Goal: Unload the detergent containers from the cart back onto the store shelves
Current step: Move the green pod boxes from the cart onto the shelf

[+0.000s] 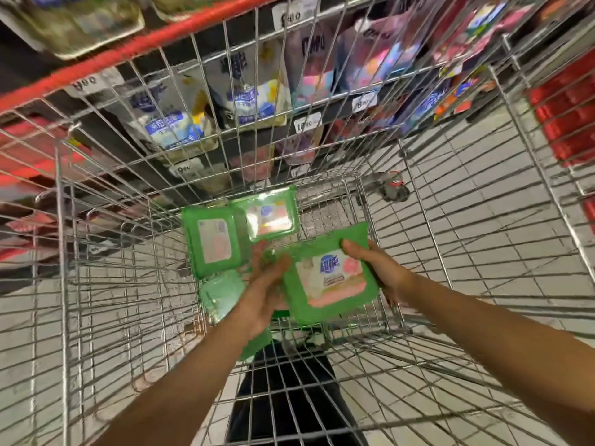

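We were picking up: our right hand (pixel 378 268) gripped a green pack (pixel 331 278) by its edge, our left hand (pixel 264 284) pressed with straight fingers on the other edge, low inside the cart (pixel 450 220). Next, we judged, it needed lifting out toward the shelves (pixel 145 43).

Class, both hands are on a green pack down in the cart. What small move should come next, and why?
Probably lift the green pack straight up, clear of the cart. The right hand grips its right edge and the left hand presses its left side, so it seems secured; other packs lie below, and the shelves stand beyond.
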`<state>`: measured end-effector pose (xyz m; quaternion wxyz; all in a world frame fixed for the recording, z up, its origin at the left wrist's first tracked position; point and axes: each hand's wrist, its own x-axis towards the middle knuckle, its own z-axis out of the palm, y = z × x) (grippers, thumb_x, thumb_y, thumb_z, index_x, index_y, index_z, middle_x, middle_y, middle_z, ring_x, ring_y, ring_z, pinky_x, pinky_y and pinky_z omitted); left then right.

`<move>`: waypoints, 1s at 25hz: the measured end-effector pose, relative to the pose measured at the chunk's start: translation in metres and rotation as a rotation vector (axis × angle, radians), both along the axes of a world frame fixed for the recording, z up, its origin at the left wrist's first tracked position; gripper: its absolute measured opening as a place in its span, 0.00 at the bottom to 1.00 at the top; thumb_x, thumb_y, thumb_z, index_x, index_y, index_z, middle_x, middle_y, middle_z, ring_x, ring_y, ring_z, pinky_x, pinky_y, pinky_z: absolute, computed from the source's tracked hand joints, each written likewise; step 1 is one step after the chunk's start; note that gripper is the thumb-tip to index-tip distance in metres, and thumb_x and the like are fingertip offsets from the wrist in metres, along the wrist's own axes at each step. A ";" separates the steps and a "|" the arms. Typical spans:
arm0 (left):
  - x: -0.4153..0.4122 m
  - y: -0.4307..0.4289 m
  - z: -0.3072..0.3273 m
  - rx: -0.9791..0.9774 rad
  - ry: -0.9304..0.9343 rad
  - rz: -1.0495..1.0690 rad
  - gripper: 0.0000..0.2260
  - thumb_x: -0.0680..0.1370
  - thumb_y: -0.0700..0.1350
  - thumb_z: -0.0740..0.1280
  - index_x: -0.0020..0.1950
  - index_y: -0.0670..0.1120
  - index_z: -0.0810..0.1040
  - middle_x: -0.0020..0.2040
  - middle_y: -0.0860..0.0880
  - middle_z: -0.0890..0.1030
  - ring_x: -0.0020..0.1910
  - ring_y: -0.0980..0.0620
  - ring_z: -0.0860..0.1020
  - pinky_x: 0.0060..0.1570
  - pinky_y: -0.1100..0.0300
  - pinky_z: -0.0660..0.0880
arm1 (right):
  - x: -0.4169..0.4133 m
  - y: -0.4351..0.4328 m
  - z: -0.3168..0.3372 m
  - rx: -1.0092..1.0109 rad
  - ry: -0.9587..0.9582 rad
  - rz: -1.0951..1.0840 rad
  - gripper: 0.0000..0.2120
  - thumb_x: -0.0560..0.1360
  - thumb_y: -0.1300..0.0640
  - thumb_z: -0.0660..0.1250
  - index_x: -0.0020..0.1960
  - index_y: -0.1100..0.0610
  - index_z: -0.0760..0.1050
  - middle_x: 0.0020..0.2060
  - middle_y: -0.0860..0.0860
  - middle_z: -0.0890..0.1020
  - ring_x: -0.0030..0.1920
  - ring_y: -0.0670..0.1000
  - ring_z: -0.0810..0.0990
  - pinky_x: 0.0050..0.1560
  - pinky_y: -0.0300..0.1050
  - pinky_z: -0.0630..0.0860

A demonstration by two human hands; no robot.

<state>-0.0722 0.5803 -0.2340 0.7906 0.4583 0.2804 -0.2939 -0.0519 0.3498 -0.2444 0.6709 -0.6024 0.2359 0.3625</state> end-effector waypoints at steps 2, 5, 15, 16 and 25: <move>-0.006 -0.019 0.004 0.166 -0.004 -0.003 0.61 0.50 0.55 0.83 0.76 0.61 0.52 0.69 0.51 0.73 0.63 0.48 0.77 0.59 0.42 0.75 | 0.000 0.010 0.008 -0.025 0.016 -0.040 0.45 0.55 0.33 0.76 0.65 0.56 0.73 0.57 0.57 0.83 0.56 0.59 0.82 0.59 0.57 0.77; -0.008 -0.026 0.015 0.273 -0.004 0.034 0.60 0.50 0.56 0.84 0.76 0.55 0.57 0.67 0.48 0.76 0.64 0.45 0.76 0.66 0.41 0.70 | 0.000 0.023 0.025 -0.024 -0.018 -0.077 0.44 0.57 0.35 0.77 0.64 0.60 0.73 0.53 0.58 0.84 0.53 0.60 0.84 0.59 0.59 0.77; -0.004 0.001 0.141 0.247 -0.073 0.195 0.43 0.39 0.61 0.82 0.51 0.55 0.75 0.50 0.51 0.84 0.52 0.47 0.82 0.57 0.44 0.76 | -0.016 0.050 0.150 -0.044 -0.372 -0.097 0.33 0.63 0.40 0.75 0.65 0.49 0.72 0.56 0.52 0.83 0.55 0.55 0.83 0.58 0.56 0.78; -0.005 0.004 0.155 0.223 -0.102 0.194 0.45 0.40 0.61 0.83 0.55 0.53 0.76 0.51 0.50 0.85 0.52 0.47 0.83 0.55 0.45 0.78 | -0.018 0.054 0.164 -0.044 -0.421 -0.113 0.29 0.63 0.40 0.74 0.61 0.48 0.75 0.53 0.52 0.85 0.52 0.55 0.84 0.54 0.53 0.80; -0.055 0.053 0.249 0.212 -0.391 0.308 0.28 0.58 0.44 0.78 0.57 0.42 0.79 0.49 0.41 0.85 0.42 0.44 0.85 0.35 0.57 0.80 | -0.050 0.111 0.242 0.014 -0.647 -0.102 0.24 0.66 0.47 0.73 0.58 0.59 0.78 0.49 0.56 0.85 0.48 0.56 0.85 0.43 0.44 0.81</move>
